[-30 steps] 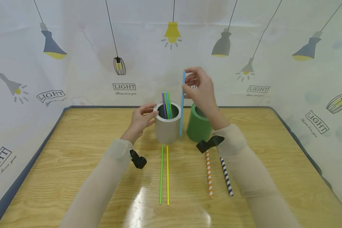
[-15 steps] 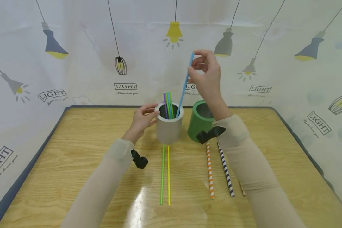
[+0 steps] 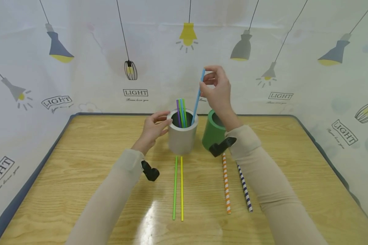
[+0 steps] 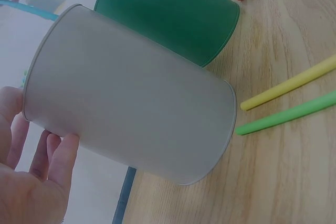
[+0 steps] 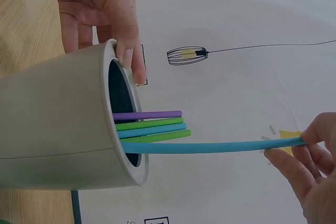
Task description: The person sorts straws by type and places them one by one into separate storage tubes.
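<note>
My right hand (image 3: 217,89) pinches a light blue straw (image 3: 197,98) near its upper end. The straw's lower end is inside the mouth of a grey cylindrical holder (image 3: 182,142), at the right of the opening. Several thin straws in purple (image 5: 157,114), green and blue stand together in the same holder. My left hand (image 3: 152,130) holds the holder's left side at the top, with the thumb (image 5: 125,51) at the rim. On the table in front lie a green straw (image 3: 175,189) and a yellow straw (image 3: 182,189).
A green cylindrical holder (image 3: 209,134) stands right of the grey one, partly behind my right wrist. In front of it lie an orange-striped straw (image 3: 226,183) and a dark-blue-striped straw (image 3: 245,189). A lamp-printed cloth (image 3: 159,41) hangs behind the wooden table (image 3: 79,177).
The right hand has lifted the light blue straw from beside the grey holder, tipped it over the rim, then lowered it into the mouth. The left hand has stayed at the holder.
</note>
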Available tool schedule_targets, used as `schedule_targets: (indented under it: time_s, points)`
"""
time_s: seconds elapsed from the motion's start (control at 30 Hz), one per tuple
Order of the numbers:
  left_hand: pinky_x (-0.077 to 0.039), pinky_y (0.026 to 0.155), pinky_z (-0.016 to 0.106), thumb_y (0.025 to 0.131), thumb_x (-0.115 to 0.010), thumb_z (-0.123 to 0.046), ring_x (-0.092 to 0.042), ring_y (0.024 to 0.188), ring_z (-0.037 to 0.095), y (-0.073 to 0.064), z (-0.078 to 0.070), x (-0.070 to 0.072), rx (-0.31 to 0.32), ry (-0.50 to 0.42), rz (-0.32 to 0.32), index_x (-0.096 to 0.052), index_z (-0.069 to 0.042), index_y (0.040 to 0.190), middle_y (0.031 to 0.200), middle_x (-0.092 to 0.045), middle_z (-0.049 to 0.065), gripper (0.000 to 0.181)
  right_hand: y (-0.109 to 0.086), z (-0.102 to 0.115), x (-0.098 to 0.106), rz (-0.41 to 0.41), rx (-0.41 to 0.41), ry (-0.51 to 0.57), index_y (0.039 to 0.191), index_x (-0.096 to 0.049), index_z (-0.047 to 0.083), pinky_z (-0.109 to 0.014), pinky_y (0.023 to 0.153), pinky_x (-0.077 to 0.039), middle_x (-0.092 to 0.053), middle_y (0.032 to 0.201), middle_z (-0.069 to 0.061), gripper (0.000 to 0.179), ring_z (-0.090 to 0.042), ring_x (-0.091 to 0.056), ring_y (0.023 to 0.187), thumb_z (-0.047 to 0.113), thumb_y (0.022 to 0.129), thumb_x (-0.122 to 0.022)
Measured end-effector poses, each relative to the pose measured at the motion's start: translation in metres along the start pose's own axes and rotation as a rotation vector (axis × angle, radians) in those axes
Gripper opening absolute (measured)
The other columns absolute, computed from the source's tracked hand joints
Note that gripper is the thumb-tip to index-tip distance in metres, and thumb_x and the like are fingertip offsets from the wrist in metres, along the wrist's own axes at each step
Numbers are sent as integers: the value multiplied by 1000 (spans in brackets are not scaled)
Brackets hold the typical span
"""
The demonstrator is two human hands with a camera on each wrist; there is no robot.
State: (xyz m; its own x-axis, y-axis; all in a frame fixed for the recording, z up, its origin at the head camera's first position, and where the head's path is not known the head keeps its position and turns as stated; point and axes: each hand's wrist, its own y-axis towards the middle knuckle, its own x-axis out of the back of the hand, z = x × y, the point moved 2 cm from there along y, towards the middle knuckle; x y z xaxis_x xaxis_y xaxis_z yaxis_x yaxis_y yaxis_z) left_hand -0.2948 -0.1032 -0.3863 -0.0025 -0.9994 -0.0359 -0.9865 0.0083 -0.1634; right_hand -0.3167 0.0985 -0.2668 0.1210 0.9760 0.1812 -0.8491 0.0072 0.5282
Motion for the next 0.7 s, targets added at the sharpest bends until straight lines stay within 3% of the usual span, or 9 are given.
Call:
schedule_targets:
  time_s: [0.33, 0.7]
  points:
    - [-52, 83, 35, 85, -66, -14, -51, 107, 23, 1, 0, 0, 10, 1, -3, -58, -14, 123, 117, -52, 9, 38, -10, -30, -11, 67, -102, -64, 118, -51, 3, -30, 60, -57, -53, 92, -11, 33, -21, -57, 86, 0, 85, -58]
    - [-52, 83, 35, 85, -66, -14, -51, 108, 22, 2, 0, 0, 17, 9, -17, -59, -16, 121, 117, -52, 9, 37, -18, -52, -21, 161, -161, -143, 117, -49, 2, -28, 57, -56, -53, 92, -12, 35, -23, -58, 84, -2, 84, -60]
